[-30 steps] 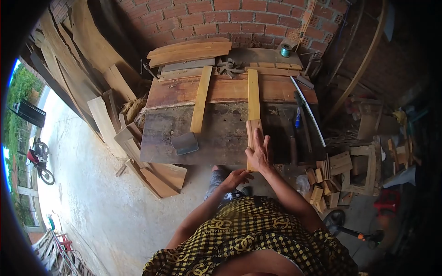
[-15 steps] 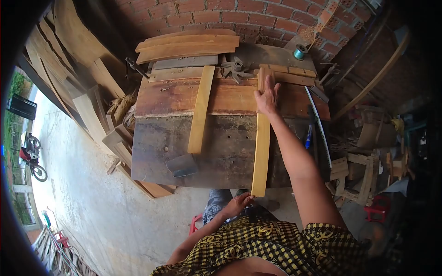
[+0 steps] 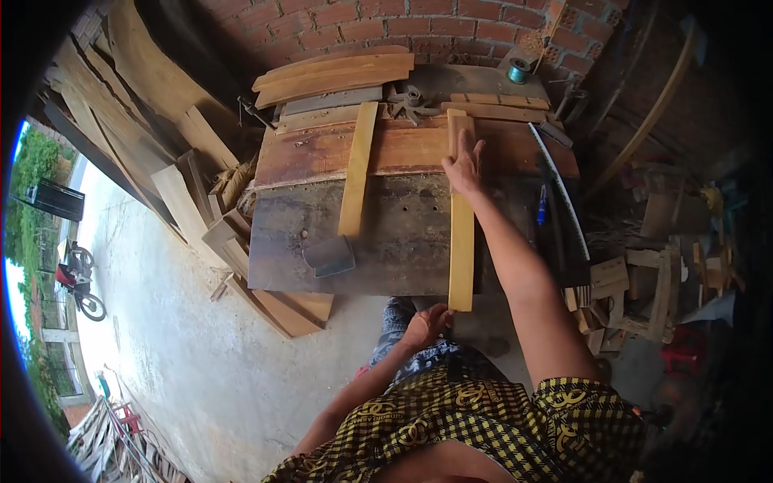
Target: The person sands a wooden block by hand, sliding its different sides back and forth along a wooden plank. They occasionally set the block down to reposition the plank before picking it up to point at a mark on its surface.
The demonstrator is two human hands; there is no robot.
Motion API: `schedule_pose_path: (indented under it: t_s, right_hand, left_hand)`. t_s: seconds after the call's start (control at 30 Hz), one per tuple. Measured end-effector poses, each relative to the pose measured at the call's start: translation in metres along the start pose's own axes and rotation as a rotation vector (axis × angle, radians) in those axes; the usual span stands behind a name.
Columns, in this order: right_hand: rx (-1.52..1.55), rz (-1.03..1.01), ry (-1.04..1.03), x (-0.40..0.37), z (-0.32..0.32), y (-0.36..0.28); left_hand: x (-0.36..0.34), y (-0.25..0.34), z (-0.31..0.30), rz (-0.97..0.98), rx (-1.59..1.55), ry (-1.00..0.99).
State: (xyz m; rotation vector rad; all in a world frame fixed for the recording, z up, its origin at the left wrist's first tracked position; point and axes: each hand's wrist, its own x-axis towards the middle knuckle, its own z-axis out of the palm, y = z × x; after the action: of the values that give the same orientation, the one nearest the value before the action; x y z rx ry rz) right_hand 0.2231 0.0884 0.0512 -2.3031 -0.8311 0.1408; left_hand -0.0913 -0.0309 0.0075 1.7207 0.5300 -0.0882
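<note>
A long yellowish wooden strip (image 3: pixel 460 258) lies lengthwise on the worktable, its near end sticking out past the front edge. My right hand (image 3: pixel 464 167) rests over a small reddish-brown wooden block (image 3: pixel 460 129) on the strip's far part, fingers pointing away from me. The palm hides part of the block. At the overhanging near end, my left hand (image 3: pixel 427 325) is closed with its fingertips against the strip. A second, shorter wooden strip (image 3: pixel 358 169) lies to the left. Near its lower end sits a bent dark sheet piece (image 3: pixel 328 256).
The worktable (image 3: pixel 386 241) holds a metal star-shaped part (image 3: pixel 413 105), stacked curved boards (image 3: pixel 334 76), a thread spool (image 3: pixel 518 71), a blue pen-like tool (image 3: pixel 542 205) and a long ruler (image 3: pixel 560 189). Planks (image 3: pixel 181 193) lean at left; wood scraps (image 3: pixel 644 282) lie at right.
The whole view has shifted, with the table higher in the picture. Both hands stay at nearly the same places on the strip.
</note>
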Motion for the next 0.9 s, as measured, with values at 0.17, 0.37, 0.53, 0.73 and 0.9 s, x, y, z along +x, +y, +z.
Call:
schedule_pose_path:
  t_s: [0.17,0.37,0.53,0.73,0.9]
  right_hand:
    - [-0.184,-0.293,0.127,-0.154,-0.025,0.024]
    - [-0.145,-0.265,0.009,-0.247,-0.063,0.026]
    - [-0.142,-0.242,0.004,-0.211,-0.052,0.021]
    - [-0.175,-0.138,0.104,-0.081,-0.010,0.014]
    - [-0.160,-0.142,0.152,0.046,0.020,0.015]
  left_hand:
    - [0.000,-0.010,0.009,-0.020,-0.067,0.113]
    - [0.009,-0.019,-0.006,0.026,-0.137,-0.079]
    - [0.017,-0.017,-0.015,0.036,-0.136,-0.147]
    - [0.016,-0.029,-0.006,-0.015,-0.195,-0.125]
    - [0.011,-0.023,-0.005,-0.118,-0.240,-0.100]
